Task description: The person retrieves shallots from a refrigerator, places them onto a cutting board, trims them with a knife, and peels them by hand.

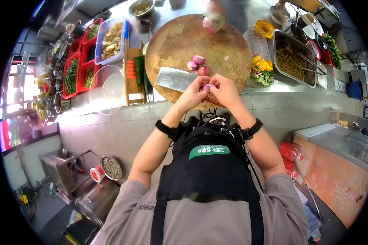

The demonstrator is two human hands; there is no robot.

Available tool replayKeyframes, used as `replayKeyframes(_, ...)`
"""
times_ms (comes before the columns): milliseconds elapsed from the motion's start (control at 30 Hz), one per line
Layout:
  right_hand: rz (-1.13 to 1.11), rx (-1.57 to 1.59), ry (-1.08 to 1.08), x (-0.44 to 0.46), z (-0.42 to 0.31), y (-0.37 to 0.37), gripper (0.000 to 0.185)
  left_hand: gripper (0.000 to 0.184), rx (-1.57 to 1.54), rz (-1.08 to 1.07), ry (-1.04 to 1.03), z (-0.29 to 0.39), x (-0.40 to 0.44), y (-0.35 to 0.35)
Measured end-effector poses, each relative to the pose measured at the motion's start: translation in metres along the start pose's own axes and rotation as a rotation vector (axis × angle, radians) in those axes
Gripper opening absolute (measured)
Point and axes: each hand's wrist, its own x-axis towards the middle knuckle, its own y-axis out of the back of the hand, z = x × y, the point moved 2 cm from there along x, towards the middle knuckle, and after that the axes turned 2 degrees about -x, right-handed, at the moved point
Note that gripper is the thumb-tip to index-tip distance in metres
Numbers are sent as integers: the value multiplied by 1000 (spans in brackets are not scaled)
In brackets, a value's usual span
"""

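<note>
Near the front edge of a round wooden chopping board (171, 41), my left hand (195, 93) and my right hand (225, 93) meet with fingers pinched on one small purple-skinned onion (207, 87). The blade of a cleaver (173, 79) lies flat on the board beside my left hand. Just beyond my fingers sit several reddish-purple onions (198, 59). Small pale scraps (226, 59) lie to their right. At the board's far edge is a pinkish item (212, 24), with a blurred shape above it that I cannot make out.
On the left are a clear bowl (107, 90), a tub of cut pale pieces (111, 38), red baskets of greens (72, 75) and cucumbers (139, 69). To the right stand a metal tray of food (292, 57), a yellow dish (264, 28) and cut yellow and green vegetables (263, 67).
</note>
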Motion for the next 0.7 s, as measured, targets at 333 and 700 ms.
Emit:
replayKeyframes(333, -107, -75, -136, 15, 10, 7, 14, 43, -441, -181, 134, -21, 0, 8)
replayKeyframes(700, -15, 128, -385, 30, 99, 4, 35, 40, -785, -105, 258, -30, 2, 13)
